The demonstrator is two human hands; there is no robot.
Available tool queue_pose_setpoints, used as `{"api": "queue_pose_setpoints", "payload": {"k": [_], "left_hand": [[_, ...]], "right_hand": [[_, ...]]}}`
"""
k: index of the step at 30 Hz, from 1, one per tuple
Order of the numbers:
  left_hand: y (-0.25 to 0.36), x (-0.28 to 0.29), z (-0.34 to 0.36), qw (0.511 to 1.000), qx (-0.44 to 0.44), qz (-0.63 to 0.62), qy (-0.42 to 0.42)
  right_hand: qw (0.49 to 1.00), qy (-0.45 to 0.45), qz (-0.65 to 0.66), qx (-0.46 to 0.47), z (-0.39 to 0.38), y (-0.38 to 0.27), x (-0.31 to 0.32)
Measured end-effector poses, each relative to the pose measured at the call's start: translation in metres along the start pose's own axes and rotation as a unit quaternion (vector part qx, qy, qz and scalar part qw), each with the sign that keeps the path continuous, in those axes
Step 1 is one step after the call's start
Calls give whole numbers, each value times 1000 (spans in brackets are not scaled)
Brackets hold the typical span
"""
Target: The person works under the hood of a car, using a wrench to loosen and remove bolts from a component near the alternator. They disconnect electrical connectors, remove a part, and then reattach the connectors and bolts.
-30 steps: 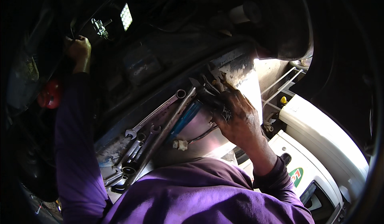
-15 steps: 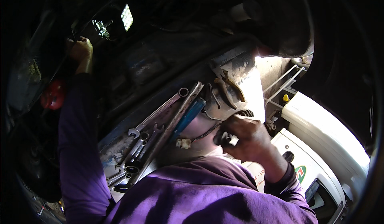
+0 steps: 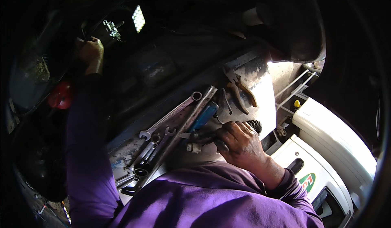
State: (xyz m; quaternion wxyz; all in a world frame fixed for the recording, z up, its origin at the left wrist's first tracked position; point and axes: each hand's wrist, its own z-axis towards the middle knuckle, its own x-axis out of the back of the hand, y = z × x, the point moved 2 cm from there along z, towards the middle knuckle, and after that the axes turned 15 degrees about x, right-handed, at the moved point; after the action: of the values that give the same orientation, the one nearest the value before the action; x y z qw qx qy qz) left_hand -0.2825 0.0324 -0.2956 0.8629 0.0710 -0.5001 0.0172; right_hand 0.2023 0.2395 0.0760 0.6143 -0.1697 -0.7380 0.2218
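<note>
Tools spread over a dusty metal ledge: long spanners, rusty pliers; right hand curled, fingers closed round a dark tool; left hand far up, gripping something in shadow

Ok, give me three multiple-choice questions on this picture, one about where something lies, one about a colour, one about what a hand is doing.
1. Where do the pliers lie?
A. on the pale ledge beyond the right hand
B. in the left hand
C. on the red cap

2. What colour are the sleeves?
A. white
B. purple
C. yellow

3. How is the left hand placed?
A. resting on the wrenches
B. hidden from view
C. raised, gripping something in the dark upper part

Answers: 1 A, they lie just above the right hand. 2 B, both arms show purple cloth. 3 C, the wrenches lie untouched far below it.
</note>
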Motion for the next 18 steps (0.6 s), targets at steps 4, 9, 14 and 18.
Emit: {"api": "queue_pose_setpoints", "payload": {"k": [4, 9, 14, 18], "left_hand": [[7, 18, -2, 1000, 7, -25, 18], [15, 37, -1, 1000, 13, -15, 2], [14, 43, 2, 992, 28, -101, -70], [16, 52, -6, 987, 45, -64, -143]], "right_hand": [[998, 25, 35, -37, 1, 4, 8], [987, 110, -61, -96, 7, 34, 23], [967, 123, -164, -150, -7, 74, 29], [956, 140, -174, -191, -28, 92, 34]]}}
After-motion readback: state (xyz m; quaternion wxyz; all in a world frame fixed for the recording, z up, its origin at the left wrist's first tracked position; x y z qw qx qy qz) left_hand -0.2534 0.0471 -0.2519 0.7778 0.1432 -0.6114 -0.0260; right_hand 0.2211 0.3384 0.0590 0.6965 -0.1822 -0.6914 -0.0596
